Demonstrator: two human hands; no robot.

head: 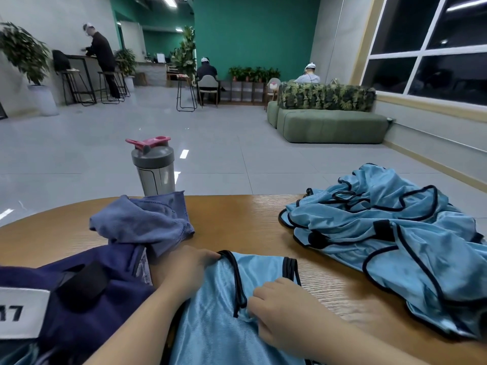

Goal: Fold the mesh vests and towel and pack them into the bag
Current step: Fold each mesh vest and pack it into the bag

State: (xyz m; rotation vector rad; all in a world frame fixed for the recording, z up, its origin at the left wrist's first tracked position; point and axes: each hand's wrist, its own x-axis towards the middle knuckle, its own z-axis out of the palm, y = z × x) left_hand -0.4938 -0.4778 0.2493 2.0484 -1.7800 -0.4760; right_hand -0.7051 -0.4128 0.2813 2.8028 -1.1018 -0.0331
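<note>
A light blue mesh vest with black trim lies flat on the wooden table right in front of me. My left hand pinches its top left shoulder strap at the far edge. My right hand pinches the black-trimmed neckline near the vest's middle. A heap of more light blue vests lies crumpled at the right. A bluish-purple towel sits bunched at the left centre. The dark navy bag, with a white label, lies at the near left, its opening hidden.
A grey shaker bottle with a pink lid stands at the table's far edge behind the towel. Beyond the table are a tiled floor, a green sofa, stools and several people far away.
</note>
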